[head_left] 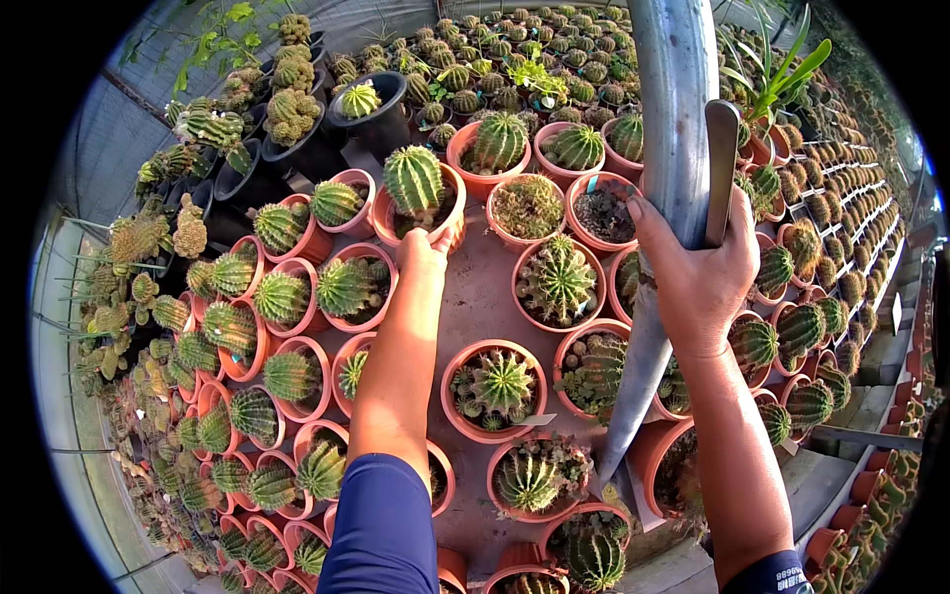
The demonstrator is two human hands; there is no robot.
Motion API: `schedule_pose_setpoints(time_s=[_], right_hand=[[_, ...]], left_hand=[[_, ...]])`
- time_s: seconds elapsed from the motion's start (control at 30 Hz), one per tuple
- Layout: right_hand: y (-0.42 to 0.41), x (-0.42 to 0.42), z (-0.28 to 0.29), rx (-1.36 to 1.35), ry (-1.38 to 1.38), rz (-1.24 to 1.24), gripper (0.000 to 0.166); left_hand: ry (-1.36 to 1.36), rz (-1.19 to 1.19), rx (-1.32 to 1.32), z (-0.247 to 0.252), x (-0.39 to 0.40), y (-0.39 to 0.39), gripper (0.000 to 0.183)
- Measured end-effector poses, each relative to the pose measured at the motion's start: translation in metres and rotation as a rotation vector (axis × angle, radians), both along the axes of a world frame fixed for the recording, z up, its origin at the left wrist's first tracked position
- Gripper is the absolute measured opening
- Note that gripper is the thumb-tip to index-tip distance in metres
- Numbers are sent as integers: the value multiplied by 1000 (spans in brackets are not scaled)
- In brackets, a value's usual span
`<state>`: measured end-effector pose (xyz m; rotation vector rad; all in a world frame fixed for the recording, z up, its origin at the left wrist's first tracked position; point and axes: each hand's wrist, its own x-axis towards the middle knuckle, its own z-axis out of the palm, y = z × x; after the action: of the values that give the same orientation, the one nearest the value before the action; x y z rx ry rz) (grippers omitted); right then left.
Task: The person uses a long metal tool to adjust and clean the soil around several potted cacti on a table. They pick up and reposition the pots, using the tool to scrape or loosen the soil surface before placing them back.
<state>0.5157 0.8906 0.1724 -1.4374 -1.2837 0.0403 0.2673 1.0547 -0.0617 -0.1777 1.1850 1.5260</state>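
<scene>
My left hand (425,251) grips the near rim of a terracotta-coloured pot (454,211) holding a ribbed round cactus (413,180). The pot tilts a little, and my fingertips are partly hidden at its rim. Over on the right, my right hand (701,278) is against a grey metal pole (672,96), its thumb across the pole's left side. A flat metal tool with a rounded end (720,167) sticks up from that same hand; its lower part is hidden. Beside the pole stand a pot of small dark plants (605,210) and a potted cactus with offsets (560,282).
Potted cacti crowd the bench (475,297) on both sides. Black pots (371,111) stand at the back left, with many small cacti (505,52) behind. Rows of little cacti (846,215) fill the right side. The pole slants down through the pots in front of me.
</scene>
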Motion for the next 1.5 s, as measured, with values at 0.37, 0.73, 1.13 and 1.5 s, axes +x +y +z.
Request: schedule_pose_setpoints(time_s=[0.37,0.73,1.13,1.5], right_hand=[[-1,-7,4,-9,90,84,41],[-1,-6,1,11,129,115,52],[-2,-11,2,0,134,82,42],[-1,-13,7,18,15,28,39]], left_hand=[[-65,18,169,-62,-11,63,33],[-140,-27,243,-78,-26,93,29],[-70,-6,48,-32,-17,37,41],[-293,67,199,121,11,-174,42]])
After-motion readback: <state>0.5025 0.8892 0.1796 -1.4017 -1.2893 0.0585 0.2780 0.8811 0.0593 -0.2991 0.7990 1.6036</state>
